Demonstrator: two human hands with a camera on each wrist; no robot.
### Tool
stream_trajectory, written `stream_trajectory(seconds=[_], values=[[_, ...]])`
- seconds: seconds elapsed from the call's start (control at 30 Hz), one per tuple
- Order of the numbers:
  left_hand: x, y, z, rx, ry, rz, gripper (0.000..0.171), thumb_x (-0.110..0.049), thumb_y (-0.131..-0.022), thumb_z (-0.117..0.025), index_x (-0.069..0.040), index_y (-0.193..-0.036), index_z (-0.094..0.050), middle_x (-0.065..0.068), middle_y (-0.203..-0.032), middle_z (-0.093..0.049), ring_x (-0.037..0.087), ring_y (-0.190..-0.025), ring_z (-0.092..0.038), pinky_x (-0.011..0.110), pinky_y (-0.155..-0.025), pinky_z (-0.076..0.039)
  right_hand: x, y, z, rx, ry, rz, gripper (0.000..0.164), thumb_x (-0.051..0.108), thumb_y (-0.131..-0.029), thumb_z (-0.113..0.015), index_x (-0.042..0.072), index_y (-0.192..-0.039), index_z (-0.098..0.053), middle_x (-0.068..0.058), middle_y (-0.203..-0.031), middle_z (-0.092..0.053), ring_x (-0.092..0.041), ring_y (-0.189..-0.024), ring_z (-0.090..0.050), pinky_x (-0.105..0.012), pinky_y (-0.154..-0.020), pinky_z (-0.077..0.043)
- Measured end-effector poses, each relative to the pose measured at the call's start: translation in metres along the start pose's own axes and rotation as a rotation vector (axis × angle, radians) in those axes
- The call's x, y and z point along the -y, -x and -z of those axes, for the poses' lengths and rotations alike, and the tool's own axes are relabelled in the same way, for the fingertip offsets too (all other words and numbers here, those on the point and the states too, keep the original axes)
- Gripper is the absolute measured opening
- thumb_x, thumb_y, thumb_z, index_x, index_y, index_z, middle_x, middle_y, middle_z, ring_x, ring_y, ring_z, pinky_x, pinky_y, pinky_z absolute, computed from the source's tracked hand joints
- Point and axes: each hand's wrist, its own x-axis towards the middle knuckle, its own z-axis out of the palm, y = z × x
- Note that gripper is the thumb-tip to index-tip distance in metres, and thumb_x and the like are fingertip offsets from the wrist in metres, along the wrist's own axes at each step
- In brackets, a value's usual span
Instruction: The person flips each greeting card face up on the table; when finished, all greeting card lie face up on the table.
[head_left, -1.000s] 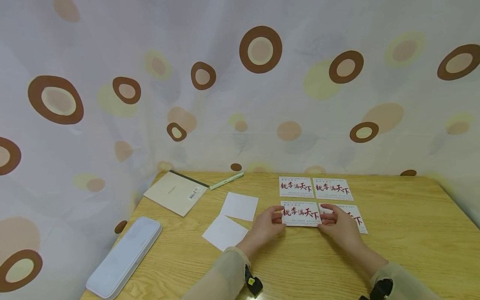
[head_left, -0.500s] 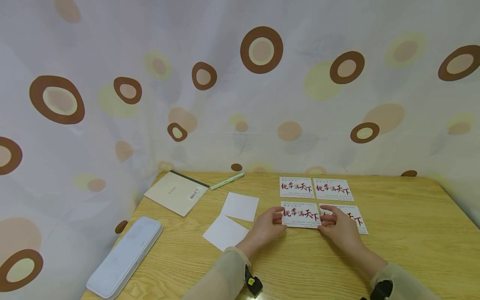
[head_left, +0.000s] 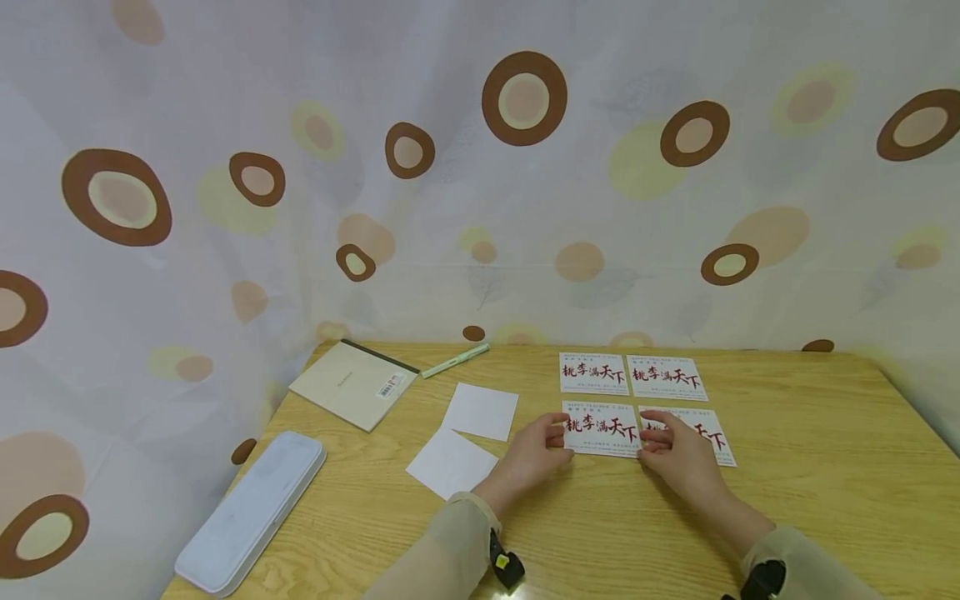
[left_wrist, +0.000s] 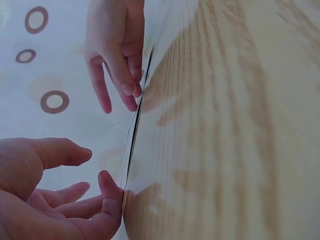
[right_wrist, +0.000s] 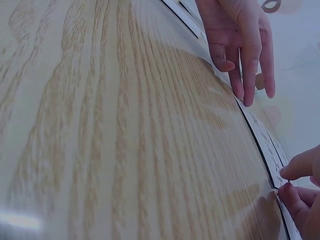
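Four-character red calligraphy marks the white printed card lying flat on the table between my two hands. At its left edge, the fingertips of my left hand touch the side, with thumb and fingers spread apart. My right hand has its fingers at the card's right edge, thumb by the near corner. It partly covers a second matching card. Behind these lie two more such cards, a left one and a right one. In the right wrist view the card appears nearly edge-on.
Two blank white sheets, one farther back and one nearer, lie left of my left hand. Beyond them are a cream notebook with a barcode label and a pale green pen. A light pencil case lies at the table's left edge.
The card between my hands has shifted by a hair at most. Both hands stay at its edges, and everything else lies as before.
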Motion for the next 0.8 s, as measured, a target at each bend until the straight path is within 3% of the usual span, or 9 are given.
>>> stream_trajectory(seconds=[0.8], values=[[0.008, 0.010, 0.013, -0.056, 0.017, -0.064, 0.050, -0.009, -0.088, -0.069, -0.010, -0.137, -0.056, 0.013, -0.128, -0.064, 0.021, -0.105, -0.066, 0.032, -0.086, -0.056, 0.006, 0.005, -0.002, -0.051, 0.005, 0.026, 0.053, 0.002, -0.085, -0.071, -0.003, -0.135, -0.054, -0.022, -0.110, -0.069, -0.019, -0.089, -0.067, -0.014, -0.069, -0.052]])
